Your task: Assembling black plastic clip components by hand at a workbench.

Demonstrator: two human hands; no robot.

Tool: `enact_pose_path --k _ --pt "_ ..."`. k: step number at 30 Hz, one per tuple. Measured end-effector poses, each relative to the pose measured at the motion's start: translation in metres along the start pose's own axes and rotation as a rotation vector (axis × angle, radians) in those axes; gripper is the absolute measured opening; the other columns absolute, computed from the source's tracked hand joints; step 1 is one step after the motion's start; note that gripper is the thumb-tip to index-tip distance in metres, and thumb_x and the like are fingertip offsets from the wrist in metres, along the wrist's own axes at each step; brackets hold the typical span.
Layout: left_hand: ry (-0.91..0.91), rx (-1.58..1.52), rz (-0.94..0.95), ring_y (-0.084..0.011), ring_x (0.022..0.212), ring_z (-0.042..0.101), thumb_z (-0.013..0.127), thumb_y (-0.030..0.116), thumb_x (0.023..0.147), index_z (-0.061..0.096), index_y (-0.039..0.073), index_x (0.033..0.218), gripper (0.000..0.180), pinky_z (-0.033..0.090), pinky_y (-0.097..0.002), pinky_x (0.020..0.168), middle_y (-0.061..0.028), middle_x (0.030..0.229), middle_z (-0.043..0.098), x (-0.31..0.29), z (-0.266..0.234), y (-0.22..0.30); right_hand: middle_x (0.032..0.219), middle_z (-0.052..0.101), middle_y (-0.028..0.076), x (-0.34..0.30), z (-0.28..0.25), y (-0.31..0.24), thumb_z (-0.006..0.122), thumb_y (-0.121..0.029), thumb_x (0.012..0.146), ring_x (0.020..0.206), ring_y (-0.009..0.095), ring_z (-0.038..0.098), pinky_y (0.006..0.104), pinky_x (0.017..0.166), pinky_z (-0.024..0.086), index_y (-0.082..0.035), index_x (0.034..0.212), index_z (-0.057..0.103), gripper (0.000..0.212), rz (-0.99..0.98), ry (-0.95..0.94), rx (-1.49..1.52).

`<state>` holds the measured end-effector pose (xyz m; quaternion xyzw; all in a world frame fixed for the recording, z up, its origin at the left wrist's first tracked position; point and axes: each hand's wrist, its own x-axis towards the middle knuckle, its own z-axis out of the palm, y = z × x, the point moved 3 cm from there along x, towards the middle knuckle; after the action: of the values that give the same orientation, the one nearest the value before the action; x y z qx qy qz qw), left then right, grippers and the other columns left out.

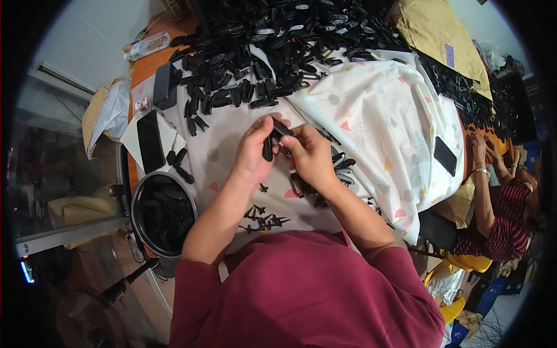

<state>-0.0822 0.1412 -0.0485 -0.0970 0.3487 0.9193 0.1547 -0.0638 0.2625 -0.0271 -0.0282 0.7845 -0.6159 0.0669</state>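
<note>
Over the middle of the cloth-covered table, my left hand is closed round a black elongated plastic piece. My right hand pinches another black part against its upper end; whether the two are joined I cannot tell. Below my hands lie several small dark pointed parts in a loose cluster. Beside and partly under my right hand are more black pieces, some with shiny metal on them. A big heap of similar black pieces spreads beyond my hands.
At left stand a round metal-rimmed bowl of black pieces, a black phone, a dark box and a plastic bottle. A patterned sheet with another phone covers the right. A person in striped clothing works at far right.
</note>
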Motion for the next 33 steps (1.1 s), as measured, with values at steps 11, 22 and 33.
enact_pose_path --k 11,22,33 --pt "-0.076 -0.010 0.099 -0.0034 0.056 0.041 0.056 0.022 0.085 0.055 0.003 0.106 0.028 0.035 -0.0169 0.048 -0.0032 0.094 0.060 -0.008 0.021 0.002 0.093 0.060 0.004 0.008 -0.021 -0.013 0.059 -0.008 0.083 0.072 0.007 0.055 0.0199 0.056 0.046 0.003 0.099 0.051 0.021 0.010 0.007 0.339" --pt "0.093 1.088 0.276 -0.0129 0.073 0.056 0.058 0.014 0.076 0.058 0.005 0.092 0.018 0.045 -0.0260 0.063 -0.0039 0.077 0.057 0.033 -0.010 0.006 0.082 0.052 0.011 -0.028 0.004 0.015 0.065 -0.016 0.065 0.075 0.028 0.050 0.0347 0.062 0.046 -0.004 0.083 0.056 0.023 -0.445 0.004 -0.991" --pt "-0.238 1.863 0.147 -0.0258 0.080 0.058 0.063 0.018 0.072 0.057 0.010 0.096 0.025 0.046 -0.0339 0.071 -0.0089 0.090 0.059 0.033 0.032 -0.007 0.088 0.059 0.006 -0.022 -0.082 0.018 0.060 -0.005 0.079 0.075 0.012 0.056 0.0218 0.054 0.047 -0.003 0.103 0.052 0.025 0.213 0.224 0.599"
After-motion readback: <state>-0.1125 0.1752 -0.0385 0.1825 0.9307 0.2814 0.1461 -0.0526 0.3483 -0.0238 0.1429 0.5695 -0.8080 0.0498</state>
